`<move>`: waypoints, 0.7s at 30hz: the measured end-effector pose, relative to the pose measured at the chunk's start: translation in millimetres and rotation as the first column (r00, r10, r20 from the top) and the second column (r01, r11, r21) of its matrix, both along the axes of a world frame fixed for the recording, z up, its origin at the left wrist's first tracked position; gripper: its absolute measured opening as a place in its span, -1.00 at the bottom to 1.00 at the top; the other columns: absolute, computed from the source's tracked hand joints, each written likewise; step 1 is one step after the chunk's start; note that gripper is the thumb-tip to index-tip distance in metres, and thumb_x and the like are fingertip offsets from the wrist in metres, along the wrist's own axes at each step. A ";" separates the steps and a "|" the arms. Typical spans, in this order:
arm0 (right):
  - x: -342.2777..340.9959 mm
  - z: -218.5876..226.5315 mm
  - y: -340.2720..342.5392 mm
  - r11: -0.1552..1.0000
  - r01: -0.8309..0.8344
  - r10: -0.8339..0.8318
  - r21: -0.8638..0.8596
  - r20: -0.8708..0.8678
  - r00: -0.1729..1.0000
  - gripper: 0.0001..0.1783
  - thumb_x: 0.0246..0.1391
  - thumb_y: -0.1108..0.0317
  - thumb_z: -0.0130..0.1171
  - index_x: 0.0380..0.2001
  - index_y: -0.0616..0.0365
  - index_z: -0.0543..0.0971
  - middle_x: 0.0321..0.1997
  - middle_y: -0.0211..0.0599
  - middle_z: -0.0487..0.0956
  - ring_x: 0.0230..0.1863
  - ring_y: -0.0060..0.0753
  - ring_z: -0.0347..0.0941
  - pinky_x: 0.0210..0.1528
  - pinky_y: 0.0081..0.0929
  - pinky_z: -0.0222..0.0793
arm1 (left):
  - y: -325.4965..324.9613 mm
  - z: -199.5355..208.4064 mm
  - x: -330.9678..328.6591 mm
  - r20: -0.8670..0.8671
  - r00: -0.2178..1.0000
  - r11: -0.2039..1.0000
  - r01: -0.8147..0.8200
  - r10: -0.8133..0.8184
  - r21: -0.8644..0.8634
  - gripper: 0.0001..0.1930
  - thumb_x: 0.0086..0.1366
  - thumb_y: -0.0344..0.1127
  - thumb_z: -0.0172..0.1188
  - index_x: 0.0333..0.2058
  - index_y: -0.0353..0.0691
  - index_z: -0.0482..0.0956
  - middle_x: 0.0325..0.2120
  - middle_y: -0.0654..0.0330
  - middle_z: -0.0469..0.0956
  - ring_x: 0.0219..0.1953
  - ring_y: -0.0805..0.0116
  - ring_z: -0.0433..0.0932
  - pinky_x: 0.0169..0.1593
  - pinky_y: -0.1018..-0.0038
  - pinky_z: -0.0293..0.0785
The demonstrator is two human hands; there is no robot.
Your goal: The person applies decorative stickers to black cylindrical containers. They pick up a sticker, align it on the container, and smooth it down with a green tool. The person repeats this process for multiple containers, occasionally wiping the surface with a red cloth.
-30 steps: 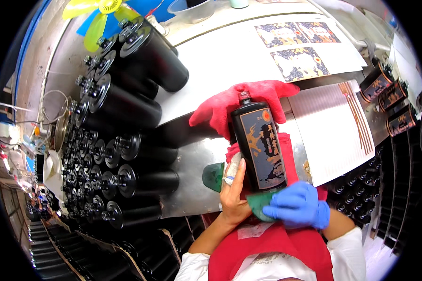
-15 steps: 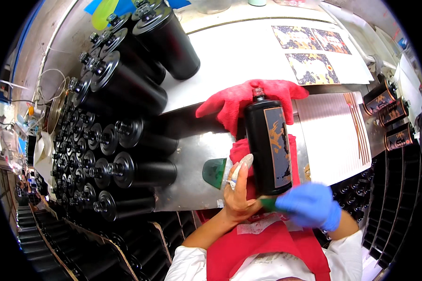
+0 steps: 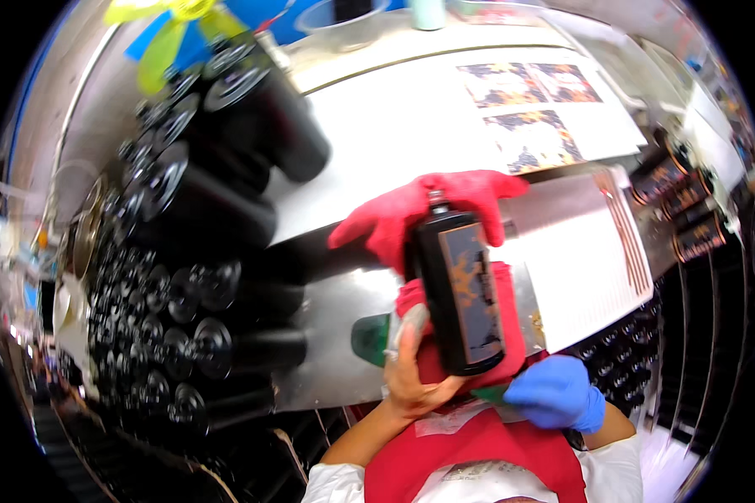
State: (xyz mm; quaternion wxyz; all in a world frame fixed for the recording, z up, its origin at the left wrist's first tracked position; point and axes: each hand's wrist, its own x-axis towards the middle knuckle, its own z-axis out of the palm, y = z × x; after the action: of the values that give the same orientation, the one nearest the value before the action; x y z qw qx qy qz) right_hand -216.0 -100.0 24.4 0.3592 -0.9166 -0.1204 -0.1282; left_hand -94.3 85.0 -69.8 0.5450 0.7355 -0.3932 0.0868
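Observation:
A black bottle (image 3: 453, 306) with a dark, gold-patterned label lies on red cloth (image 3: 512, 310), its neck pointing away from me. My bare left hand (image 3: 411, 377) is at its lower left corner, index finger stretched along the side and thumb out below the base. Pale covers sit on some of its fingertips. No firm grip on the bottle shows. My right hand (image 3: 554, 392), in a blue glove, is closed around a green scraper (image 3: 492, 393), just below the bottle's base. Another green scraper (image 3: 369, 339) lies on the metal surface, left of my left hand.
Many black bottles (image 3: 264, 350) lie stacked at the left, with larger black bottles (image 3: 285, 126) beyond. A striped white sheet (image 3: 579, 260) lies right of the cloth. Patterned prints (image 3: 533, 138) lie farther back. Labelled bottles (image 3: 700, 239) are at the far right.
The whole view has shifted, so the bottle and table appear lower and farther left. My right hand has stayed near the bottle's base with the scraper; its motion blur has lessened.

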 end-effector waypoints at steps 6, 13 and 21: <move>-60.1 -52.3 -70.6 0.002 0.726 -0.552 0.688 -0.604 0.575 -0.85 0.03 0.35 0.03 -0.35 0.19 0.42 -0.50 -0.43 0.45 -0.52 -0.61 0.33 -0.43 -0.67 0.29 | 5.3 -6.3 2.0 -0.128 0.990 0.997 0.054 -0.061 -0.056 -0.02 -0.09 -0.51 0.32 0.24 -0.53 -0.15 0.11 -0.18 0.25 0.18 -0.01 0.28 0.24 0.24 0.17; -132.9 -109.1 -164.1 -0.403 0.758 -0.675 0.513 -0.726 0.132 -0.71 0.03 0.08 0.24 -0.47 0.04 0.46 -0.60 -0.57 0.40 -0.63 -0.68 0.27 -0.60 -0.69 0.15 | 3.9 15.7 12.4 -0.284 0.955 0.972 0.139 -0.082 0.188 0.16 -0.23 -0.34 0.44 0.27 -0.47 -0.18 0.20 -0.13 0.11 0.22 0.05 0.17 0.25 0.28 0.07; -102.6 -147.6 -207.2 -0.157 0.781 -0.849 0.605 -0.487 0.207 -0.45 -0.13 0.42 0.37 -0.02 0.33 0.46 -0.11 -0.29 0.57 -0.14 -0.56 0.48 -0.05 -0.56 0.38 | -3.4 12.8 11.1 -0.298 0.953 0.978 0.117 -0.062 0.170 0.10 -0.18 -0.36 0.42 0.26 -0.51 -0.14 0.15 -0.15 0.22 0.17 0.04 0.27 0.23 0.33 0.10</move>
State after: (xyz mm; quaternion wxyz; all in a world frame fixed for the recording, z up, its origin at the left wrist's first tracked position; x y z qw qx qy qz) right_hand -318.6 -307.2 -123.2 0.5399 -0.5109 0.5388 -0.3966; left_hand -83.2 81.6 -57.0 0.5292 0.7692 -0.3482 -0.0841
